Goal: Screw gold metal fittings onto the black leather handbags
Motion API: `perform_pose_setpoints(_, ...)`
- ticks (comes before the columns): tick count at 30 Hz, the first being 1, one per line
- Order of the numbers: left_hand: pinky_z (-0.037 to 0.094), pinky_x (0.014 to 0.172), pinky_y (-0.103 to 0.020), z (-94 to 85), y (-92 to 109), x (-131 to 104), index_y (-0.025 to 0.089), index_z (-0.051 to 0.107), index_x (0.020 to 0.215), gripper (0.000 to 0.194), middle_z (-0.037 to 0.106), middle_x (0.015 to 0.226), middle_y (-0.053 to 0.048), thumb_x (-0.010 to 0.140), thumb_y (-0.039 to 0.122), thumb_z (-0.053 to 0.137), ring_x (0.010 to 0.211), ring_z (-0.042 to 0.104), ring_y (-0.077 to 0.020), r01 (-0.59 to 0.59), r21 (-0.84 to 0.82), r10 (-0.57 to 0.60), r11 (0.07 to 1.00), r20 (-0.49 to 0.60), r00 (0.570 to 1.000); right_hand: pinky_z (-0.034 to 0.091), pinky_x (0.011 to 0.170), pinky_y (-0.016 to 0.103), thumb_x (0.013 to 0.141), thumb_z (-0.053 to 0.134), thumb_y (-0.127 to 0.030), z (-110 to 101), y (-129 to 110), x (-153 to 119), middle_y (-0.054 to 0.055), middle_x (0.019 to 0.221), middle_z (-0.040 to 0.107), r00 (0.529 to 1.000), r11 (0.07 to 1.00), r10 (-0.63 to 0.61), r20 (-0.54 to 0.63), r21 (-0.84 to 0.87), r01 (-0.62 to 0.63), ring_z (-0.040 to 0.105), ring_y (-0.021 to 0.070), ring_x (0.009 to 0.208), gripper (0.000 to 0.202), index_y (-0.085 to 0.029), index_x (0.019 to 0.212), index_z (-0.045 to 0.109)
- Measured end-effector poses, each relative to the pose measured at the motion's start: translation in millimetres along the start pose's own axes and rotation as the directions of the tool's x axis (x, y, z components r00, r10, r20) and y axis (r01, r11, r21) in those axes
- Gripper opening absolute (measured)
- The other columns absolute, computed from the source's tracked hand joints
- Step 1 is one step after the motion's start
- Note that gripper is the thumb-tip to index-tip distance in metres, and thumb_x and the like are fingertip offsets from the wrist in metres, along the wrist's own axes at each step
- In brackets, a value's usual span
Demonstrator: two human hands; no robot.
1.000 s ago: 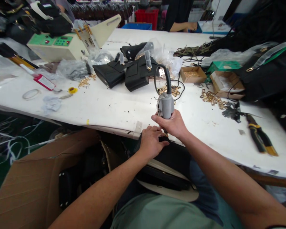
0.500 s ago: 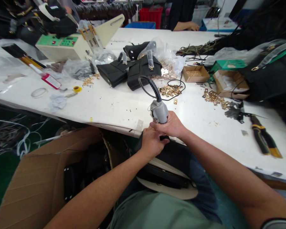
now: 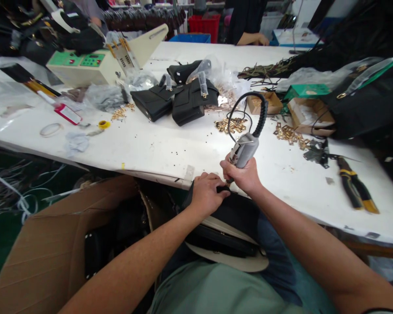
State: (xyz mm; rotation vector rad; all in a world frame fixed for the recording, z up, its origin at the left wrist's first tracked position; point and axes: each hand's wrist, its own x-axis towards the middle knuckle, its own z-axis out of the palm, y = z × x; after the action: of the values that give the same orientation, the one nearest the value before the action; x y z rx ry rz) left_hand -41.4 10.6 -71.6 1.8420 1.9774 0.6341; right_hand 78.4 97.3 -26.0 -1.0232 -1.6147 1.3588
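My right hand (image 3: 244, 174) is closed around a grey electric screwdriver (image 3: 245, 150), which leans to the right with its thick black cord looping off the top. Its lower tip points down beside the fingers of my left hand (image 3: 208, 192). That hand is closed on a small black piece of a black bag (image 3: 239, 211), at the bag's upper part. On my lap, against the table edge, rests this bag with its cream-edged opening towards me. The exact spot under the tip is partly hidden by my fingers.
Black bags (image 3: 188, 102) lie on the white table (image 3: 150, 152), near gold metal fittings (image 3: 231, 125). Pliers (image 3: 356, 185) and a cardboard tray (image 3: 311, 117) are on the right. A large carton (image 3: 49, 235) stands at lower left. Across the table is another person's hand (image 3: 260, 39).
My right hand and the electric screwdriver have moved right, apart from my left hand, and the tool now tilts right. My left hand stays on the bag. The view has shifted slightly.
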Motion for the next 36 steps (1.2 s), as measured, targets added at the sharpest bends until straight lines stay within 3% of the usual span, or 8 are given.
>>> perform_pose_setpoints(8,0.041,0.09,-0.041,-3.2,4,-3,0.029,0.079,0.094,0.019,0.074,0.104,-0.001,0.078,0.039,0.083,0.106,0.059,-0.0245,0.002,0.035,-0.002,0.999,-0.003,1.0,0.049,0.049,0.026,0.075,0.078,-0.06,-6,11,-24,0.001,0.057,0.062,0.988,0.985,0.004,-0.152,0.173,0.022,0.058,0.0149,0.05,0.046,-0.019,0.072,0.058)
perform_pose_setpoints(15,0.04,0.092,-0.041,-6.2,7,-4,0.025,0.077,0.096,0.022,0.074,0.105,-0.002,0.08,0.039,0.082,0.108,0.058,-0.0259,-0.009,0.079,0.01,0.997,-0.011,1.0,0.048,0.046,0.026,0.081,0.071,-0.065,-36,-19,-15,-0.002,0.056,0.059,0.917,0.975,-0.073,-0.391,0.164,0.148,0.055,0.0152,0.047,0.049,-0.017,0.09,0.063)
perform_pose_setpoints(18,0.041,0.091,-0.041,-10.5,9,-6,0.023,0.076,0.098,0.025,0.073,0.106,-0.004,0.08,0.041,0.081,0.108,0.057,-0.0268,-0.04,0.122,0.04,0.992,0.003,0.999,0.049,0.055,0.029,0.083,0.069,-0.063,-60,-25,-5,0.001,0.066,0.064,0.944,0.983,-0.129,-0.304,-0.168,0.08,0.061,0.0186,0.058,0.052,-0.016,0.104,0.065)
perform_pose_setpoints(22,0.04,0.093,-0.043,-17.9,11,-8,0.023,0.075,0.102,0.03,0.071,0.109,-0.007,0.083,0.046,0.077,0.11,0.056,-0.029,-0.102,0.226,0.1,0.969,0.018,0.995,0.051,0.077,0.034,0.088,0.068,-0.044,-81,2,3,0.01,0.105,0.072,0.998,0.703,-0.04,-0.038,-0.711,0.001,0.067,0.0259,0.089,0.054,-0.018,0.134,0.058)
perform_pose_setpoints(25,0.039,0.094,-0.044,-22.3,12,-6,0.023,0.075,0.102,0.031,0.071,0.105,-0.008,0.084,0.049,0.075,0.109,0.057,-0.0299,-0.114,0.281,0.107,0.953,0.039,0.993,0.049,0.089,0.035,0.086,0.066,-0.025,-83,30,4,0.013,0.122,0.068,0.997,0.597,0.023,0.078,-0.8,0.049,0.066,0.0272,0.104,0.051,-0.02,0.137,0.059)
perform_pose_setpoints(30,0.041,0.089,-0.038,-32.5,13,-1,0.021,0.075,0.094,0.024,0.074,0.097,-0.006,0.085,0.044,0.072,0.099,0.063,-0.0262,-0.087,0.222,0.059,0.971,0.133,0.989,0.046,0.098,0.04,0.086,0.068,-0.021,-79,33,-9,0.015,0.119,0.067,0.999,0.58,-0.037,0.023,-0.813,0.041,0.061,0.0305,0.114,0.042,-0.018,0.129,0.067)
perform_pose_setpoints(33,0.044,0.078,-0.033,-41.1,7,-1,0.022,0.075,0.094,0.023,0.074,0.091,-0.004,0.085,0.04,0.065,0.086,0.066,-0.0227,0.02,0.074,-0.032,0.997,0.164,0.986,0.046,0.101,0.035,0.089,0.069,-0.027,-81,22,-33,0.01,0.118,0.069,0.988,0.621,-0.143,-0.057,-0.782,0.045,0.06,0.0249,0.115,0.036,-0.022,0.125,0.068)
perform_pose_setpoints(36,0.046,0.072,-0.032,-50.0,-5,7,0.023,0.076,0.088,0.044,0.069,0.075,-0.001,0.079,0.063,0.061,0.076,0.064,-0.0238,0.067,-0.076,-0.049,0.995,0.21,0.976,0.053,0.087,0.033,0.089,0.069,-0.04,-81,24,-75,0.008,0.107,0.072,0.973,0.929,-0.169,-0.157,-0.354,0.105,0.067,0.0208,0.095,0.037,-0.019,0.12,0.07)
